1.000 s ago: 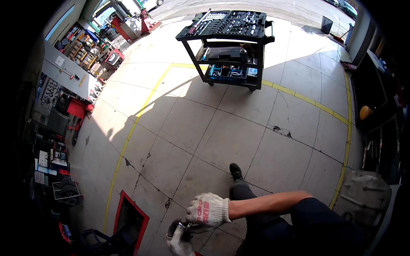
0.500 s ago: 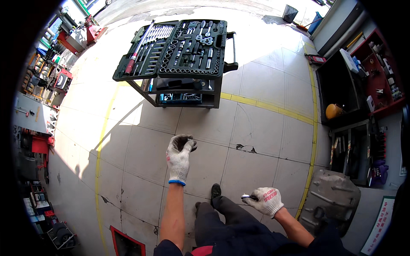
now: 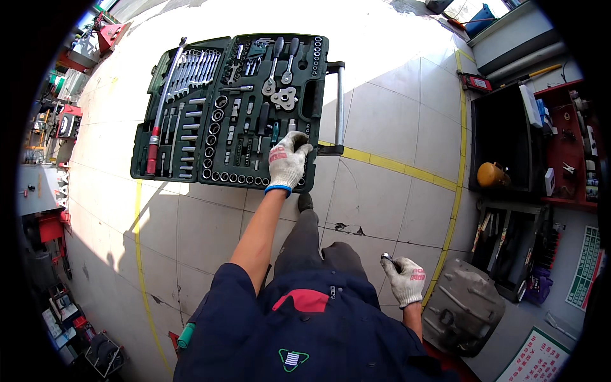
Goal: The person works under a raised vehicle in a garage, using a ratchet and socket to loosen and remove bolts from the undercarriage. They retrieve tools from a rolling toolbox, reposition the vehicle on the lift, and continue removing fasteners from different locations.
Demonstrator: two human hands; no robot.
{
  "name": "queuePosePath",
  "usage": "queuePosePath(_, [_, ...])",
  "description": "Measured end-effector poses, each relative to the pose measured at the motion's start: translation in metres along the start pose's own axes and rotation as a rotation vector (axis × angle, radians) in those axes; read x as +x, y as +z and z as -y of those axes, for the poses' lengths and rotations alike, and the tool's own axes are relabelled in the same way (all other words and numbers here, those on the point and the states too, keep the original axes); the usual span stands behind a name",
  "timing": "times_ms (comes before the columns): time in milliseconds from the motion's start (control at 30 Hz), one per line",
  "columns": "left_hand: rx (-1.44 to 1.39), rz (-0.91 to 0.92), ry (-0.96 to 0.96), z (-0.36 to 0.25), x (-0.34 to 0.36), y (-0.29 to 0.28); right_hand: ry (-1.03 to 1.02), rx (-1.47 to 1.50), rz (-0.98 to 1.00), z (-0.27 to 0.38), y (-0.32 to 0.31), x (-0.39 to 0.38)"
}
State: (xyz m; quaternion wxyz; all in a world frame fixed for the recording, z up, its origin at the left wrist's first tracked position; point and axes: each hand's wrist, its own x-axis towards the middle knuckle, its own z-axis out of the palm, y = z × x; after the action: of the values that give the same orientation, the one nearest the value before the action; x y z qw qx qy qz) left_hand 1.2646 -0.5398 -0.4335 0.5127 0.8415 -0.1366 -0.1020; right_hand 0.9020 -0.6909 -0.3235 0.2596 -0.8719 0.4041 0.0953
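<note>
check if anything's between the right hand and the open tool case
Only the left hand, over the lower right part of the tool case; from its corner there to the right hand, just floor shows.

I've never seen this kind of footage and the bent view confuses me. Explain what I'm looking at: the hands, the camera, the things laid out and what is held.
There is no machine here: these are a person's own hands, in pale knitted gloves. A wide fisheye camera on the person's head looks down, which is why straight edges bend near the rim.

In front is an open dark tool case. Its left half holds a row of wrenches and a long tool with a red handle; its right half holds ratchets and sockets.

The left hand is over the lower right part of the case; whether it grips anything is hidden. The right hand, lower and away from the case, holds a small shiny metal piece, too small to identify.
</note>
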Motion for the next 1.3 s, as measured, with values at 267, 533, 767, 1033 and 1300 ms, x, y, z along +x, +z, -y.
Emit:
queuePosePath(267, [0.322, -0.141, 0.060, -0.017, -0.003, 0.015, -0.236, -0.074, 0.108, 0.076, -0.056, 0.149])
queuePosePath(533, [0.334, -0.284, -0.124, -0.031, -0.011, 0.028, -0.650, -0.150, 0.306, 0.169, -0.096, 0.313])
queuePosePath(767, [0.017, -0.685, -0.618, -0.042, -0.013, 0.071, -0.888, -0.242, 0.445, 0.230, -0.112, 0.417])
queuePosePath(1033, [0.356, -0.719, -0.541, -0.052, -0.013, 0.083, -0.960, -0.239, 0.570, 0.248, -0.099, 0.449])
queuePosePath(1300, [0.702, -0.507, -0.502, -0.079, -0.010, 0.053, -1.032, -0.265, 0.637, 0.260, -0.096, 0.441])
